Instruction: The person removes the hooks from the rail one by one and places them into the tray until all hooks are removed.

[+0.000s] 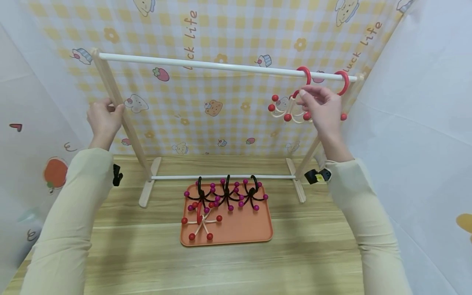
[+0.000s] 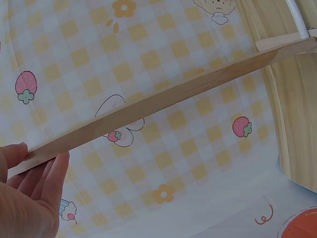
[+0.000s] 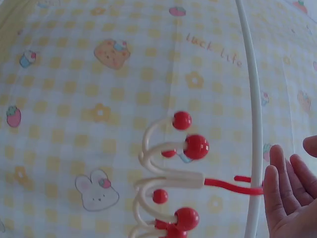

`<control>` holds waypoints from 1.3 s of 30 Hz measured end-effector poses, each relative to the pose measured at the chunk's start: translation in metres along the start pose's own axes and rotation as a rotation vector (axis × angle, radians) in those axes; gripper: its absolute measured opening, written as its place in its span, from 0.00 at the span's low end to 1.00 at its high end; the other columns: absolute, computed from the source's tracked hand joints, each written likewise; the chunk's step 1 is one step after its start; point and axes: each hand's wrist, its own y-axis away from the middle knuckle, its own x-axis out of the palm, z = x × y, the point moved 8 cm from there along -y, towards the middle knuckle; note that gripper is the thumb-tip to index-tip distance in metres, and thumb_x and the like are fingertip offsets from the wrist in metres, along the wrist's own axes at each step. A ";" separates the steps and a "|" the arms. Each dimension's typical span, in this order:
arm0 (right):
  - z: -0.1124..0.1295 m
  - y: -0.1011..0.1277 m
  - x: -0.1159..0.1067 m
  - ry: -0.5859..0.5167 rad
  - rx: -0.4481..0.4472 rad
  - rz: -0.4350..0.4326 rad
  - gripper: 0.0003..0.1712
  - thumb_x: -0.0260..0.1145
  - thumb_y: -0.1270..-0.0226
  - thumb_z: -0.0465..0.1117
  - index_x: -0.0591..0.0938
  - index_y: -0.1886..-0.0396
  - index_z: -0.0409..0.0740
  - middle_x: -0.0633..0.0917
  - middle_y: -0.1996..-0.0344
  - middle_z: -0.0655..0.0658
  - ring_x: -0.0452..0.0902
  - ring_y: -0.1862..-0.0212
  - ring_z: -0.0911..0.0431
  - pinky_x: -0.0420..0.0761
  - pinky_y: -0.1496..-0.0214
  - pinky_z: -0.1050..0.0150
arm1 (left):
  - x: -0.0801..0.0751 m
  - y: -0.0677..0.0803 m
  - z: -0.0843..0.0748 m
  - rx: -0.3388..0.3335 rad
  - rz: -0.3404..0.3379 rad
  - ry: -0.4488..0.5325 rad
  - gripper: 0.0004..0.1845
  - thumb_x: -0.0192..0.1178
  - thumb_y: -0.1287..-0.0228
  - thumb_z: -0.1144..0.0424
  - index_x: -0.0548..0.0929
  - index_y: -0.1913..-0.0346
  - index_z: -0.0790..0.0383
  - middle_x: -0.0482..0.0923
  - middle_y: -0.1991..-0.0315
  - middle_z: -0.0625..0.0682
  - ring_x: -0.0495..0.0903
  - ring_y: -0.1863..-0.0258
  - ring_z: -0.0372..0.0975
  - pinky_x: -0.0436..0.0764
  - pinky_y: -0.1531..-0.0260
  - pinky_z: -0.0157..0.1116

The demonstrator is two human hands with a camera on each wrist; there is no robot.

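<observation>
My left hand holds the left wooden post of a rack, thumb on one side and fingers on the other, as the left wrist view shows. A cream multi-arm hanger with red ball tips hangs by its red hook from the white top rod. Beside that hook is my right hand, fingers fairly straight and thumb apart in the right wrist view, fingertips right at the red hook. A second red hook hangs farther right on the rod, its lower part mostly hidden behind my hand.
An orange tray on the wooden table bears several black hangers with magenta balls and one cream hanger with red balls. The rack's lower white rod runs behind it. A checked cloth hangs behind the rack.
</observation>
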 end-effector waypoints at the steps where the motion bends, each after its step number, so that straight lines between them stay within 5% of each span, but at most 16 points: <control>1: 0.001 -0.002 -0.003 -0.003 -0.003 -0.016 0.17 0.65 0.45 0.44 0.80 0.58 0.41 0.80 0.62 0.43 0.78 0.67 0.54 0.75 0.65 0.70 | 0.000 0.000 0.000 0.005 -0.001 0.001 0.22 0.47 0.36 0.55 0.73 0.48 0.70 0.72 0.52 0.67 0.58 0.41 0.52 0.49 0.42 0.45; 10: -0.008 -0.018 -0.020 -0.043 0.082 -0.112 0.19 0.66 0.46 0.43 0.77 0.54 0.42 0.76 0.55 0.43 0.78 0.66 0.57 0.75 0.60 0.69 | -0.001 0.002 0.000 -0.014 0.000 0.009 0.22 0.47 0.36 0.56 0.73 0.47 0.69 0.72 0.51 0.66 0.58 0.41 0.51 0.52 0.42 0.44; 17: -0.028 -0.027 -0.014 -0.093 0.202 -0.052 0.23 0.66 0.46 0.42 0.74 0.50 0.42 0.74 0.53 0.43 0.78 0.66 0.54 0.76 0.65 0.70 | -0.001 0.003 0.000 -0.033 0.004 0.004 0.22 0.47 0.36 0.55 0.73 0.46 0.68 0.72 0.51 0.65 0.64 0.44 0.51 0.57 0.44 0.43; 25: -0.032 -0.035 -0.002 -0.073 0.295 0.000 0.30 0.68 0.51 0.49 0.74 0.47 0.45 0.77 0.53 0.43 0.76 0.58 0.53 0.73 0.55 0.65 | -0.001 0.001 0.001 -0.023 0.002 -0.001 0.22 0.47 0.36 0.55 0.73 0.47 0.68 0.72 0.52 0.66 0.65 0.45 0.53 0.53 0.42 0.44; 39: -0.030 -0.039 0.000 -0.045 0.341 -0.045 0.21 0.63 0.43 0.44 0.75 0.51 0.41 0.78 0.60 0.44 0.78 0.61 0.54 0.71 0.51 0.60 | -0.001 0.002 -0.001 -0.017 -0.007 -0.003 0.22 0.48 0.36 0.55 0.73 0.47 0.69 0.72 0.52 0.66 0.66 0.46 0.52 0.55 0.43 0.44</control>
